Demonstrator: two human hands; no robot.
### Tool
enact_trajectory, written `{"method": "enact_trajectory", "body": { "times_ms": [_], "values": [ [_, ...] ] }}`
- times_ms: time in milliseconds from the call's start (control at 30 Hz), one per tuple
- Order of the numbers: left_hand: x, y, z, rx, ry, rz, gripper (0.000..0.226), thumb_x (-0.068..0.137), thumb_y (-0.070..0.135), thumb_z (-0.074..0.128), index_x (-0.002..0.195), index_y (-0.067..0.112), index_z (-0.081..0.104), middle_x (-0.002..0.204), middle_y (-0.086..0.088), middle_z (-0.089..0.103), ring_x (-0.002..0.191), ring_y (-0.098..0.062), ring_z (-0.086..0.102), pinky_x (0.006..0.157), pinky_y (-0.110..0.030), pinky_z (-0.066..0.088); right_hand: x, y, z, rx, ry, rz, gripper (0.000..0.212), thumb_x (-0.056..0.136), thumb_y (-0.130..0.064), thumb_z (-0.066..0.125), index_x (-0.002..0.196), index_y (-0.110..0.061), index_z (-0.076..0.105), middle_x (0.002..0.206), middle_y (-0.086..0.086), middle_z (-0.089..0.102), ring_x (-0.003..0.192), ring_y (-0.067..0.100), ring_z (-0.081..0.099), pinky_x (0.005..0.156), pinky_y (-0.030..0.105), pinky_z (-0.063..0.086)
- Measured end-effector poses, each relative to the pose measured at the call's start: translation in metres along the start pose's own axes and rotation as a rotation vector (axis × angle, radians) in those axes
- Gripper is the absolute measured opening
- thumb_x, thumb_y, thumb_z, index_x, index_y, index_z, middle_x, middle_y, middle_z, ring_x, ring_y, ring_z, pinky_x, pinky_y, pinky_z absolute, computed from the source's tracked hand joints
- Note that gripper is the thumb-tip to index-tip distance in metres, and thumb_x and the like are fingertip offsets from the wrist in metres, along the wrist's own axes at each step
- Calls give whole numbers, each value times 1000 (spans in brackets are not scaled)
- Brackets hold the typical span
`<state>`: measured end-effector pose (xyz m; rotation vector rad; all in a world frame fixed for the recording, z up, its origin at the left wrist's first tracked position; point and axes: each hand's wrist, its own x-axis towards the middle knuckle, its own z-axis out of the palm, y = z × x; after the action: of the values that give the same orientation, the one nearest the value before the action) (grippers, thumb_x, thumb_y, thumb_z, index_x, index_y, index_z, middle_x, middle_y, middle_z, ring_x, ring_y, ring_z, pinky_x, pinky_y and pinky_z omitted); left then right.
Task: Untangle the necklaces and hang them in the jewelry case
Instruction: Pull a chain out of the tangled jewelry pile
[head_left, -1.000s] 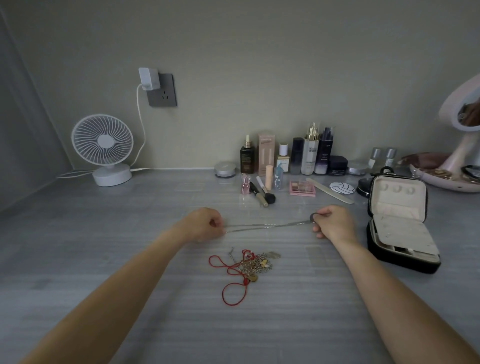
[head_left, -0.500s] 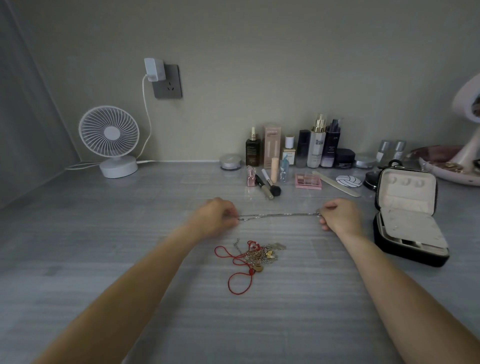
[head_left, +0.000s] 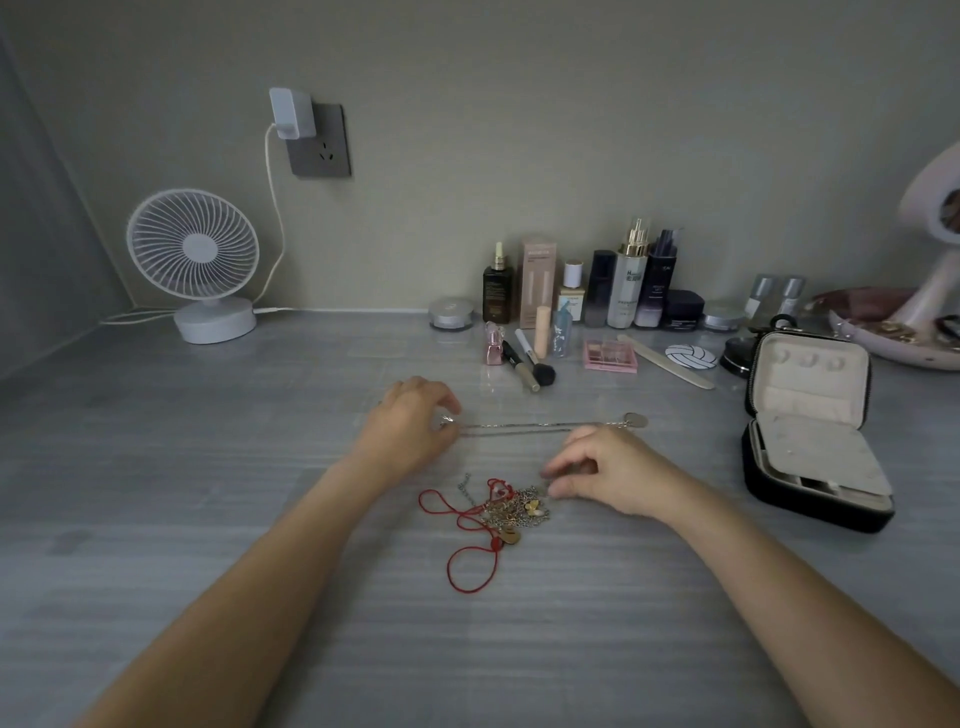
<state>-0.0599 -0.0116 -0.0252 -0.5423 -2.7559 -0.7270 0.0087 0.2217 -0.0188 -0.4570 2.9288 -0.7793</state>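
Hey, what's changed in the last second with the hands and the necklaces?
The right hand let go of the pendant end of the silver necklace and moved back toward the tangled necklaces; whether it has a grip there is unclear. The necklace now lies stretched on the table. Unchanged: the left hand still pinches its other end; the tangle and open jewelry case stay put.

Left hand (head_left: 413, 426): bare.
Left forearm (head_left: 270, 571): bare from wrist to edge of view.
Right hand (head_left: 618, 475): bare.
Right forearm (head_left: 769, 582): bare from wrist to edge of view.
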Motion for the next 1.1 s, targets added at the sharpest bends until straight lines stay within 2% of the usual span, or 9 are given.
{"method": "enact_trajectory", "body": {
  "times_ms": [133, 300, 433, 500, 567, 667, 767, 867, 1100],
  "values": [
    [-16, 34, -10, -201, -95, 123, 11, 83, 27, 63, 93, 22, 63, 99, 7, 56, 94, -9, 49, 84, -24, 40, -2, -4, 4, -74, 19, -54, 20, 78, -35, 68, 97, -29, 70, 94, -12, 56, 91, 8, 54, 84, 28, 46],
    [-27, 56, 1, -305, -229, 142, 18, 90, 24, 55, 101, 15, 65, 102, 4, 61, 96, -8, 53, 82, -22, 40, -7, -18, 5, -107, 90, -105, 3, 86, -25, 60, 87, -27, 57, 86, -11, 60, 77, 9, 60, 72, 29, 49],
    [-33, 69, 7, -675, -299, -12, 30, 97, 17, 41, 99, -5, 60, 86, -9, 58, 80, -18, 48, 79, -31, 39, -16, -31, -3, 167, 252, -179, 24, 87, -17, 59, 79, -39, 54, 73, -5, 65, 59, 8, 62, 60, 25, 52],
    [-33, 72, 3, -971, -371, -117, 32, 98, 20, 38, 91, -1, 61, 76, -9, 64, 78, -24, 52, 78, -34, 42, -17, -34, -8, 343, 324, -208, 23, 83, -10, 63, 81, -34, 63, 74, -3, 68, 59, 6, 60, 58, 19, 50],
    [-32, 70, -3, -1129, -422, -168, 32, 97, 23, 38, 83, 10, 64, 66, -1, 65, 72, -20, 60, 75, -29, 47, -17, -35, -11, 586, 332, -192, 20, 78, -8, 67, 81, -27, 66, 69, -4, 68, 57, 3, 58, 57, 16, 49],
    [-32, 69, -10, -1107, -427, -148, 27, 95, 21, 44, 80, 12, 66, 62, 4, 62, 64, -12, 61, 73, -27, 47, -17, -36, -17, 817, 356, -163, 9, 71, -16, 67, 80, -17, 67, 58, -5, 65, 55, 4, 56, 57, 16, 48],
    [-31, 68, -13, -1090, -409, -126, 17, 90, 16, 52, 78, 12, 64, 60, 6, 62, 60, -7, 59, 68, -22, 48, -18, -35, -21, 944, 434, -176, 15, 79, -1, 60, 86, -14, 64, 55, -6, 62, 54, 4, 55, 55, 16, 48],
    [-30, 66, -17, -1116, -404, -103, 13, 88, 13, 54, 78, 10, 63, 58, 7, 62, 55, -5, 57, 60, -16, 50, -18, -34, -26, 963, 509, -154, 18, 82, 2, 57, 84, -14, 65, 56, -8, 63, 54, 3, 55, 55, 15, 49],
    [-25, 56, -29, -1206, -409, -106, 19, 73, 29, 61, 76, 10, 64, 54, 5, 54, 51, -9, 51, 64, -24, 46, -21, -27, -37, 1176, 578, -76, 15, 90, -2, 47, 84, -12, 57, 62, -4, 67, 61, 8, 65, 57, 19, 53]
  ]
}}
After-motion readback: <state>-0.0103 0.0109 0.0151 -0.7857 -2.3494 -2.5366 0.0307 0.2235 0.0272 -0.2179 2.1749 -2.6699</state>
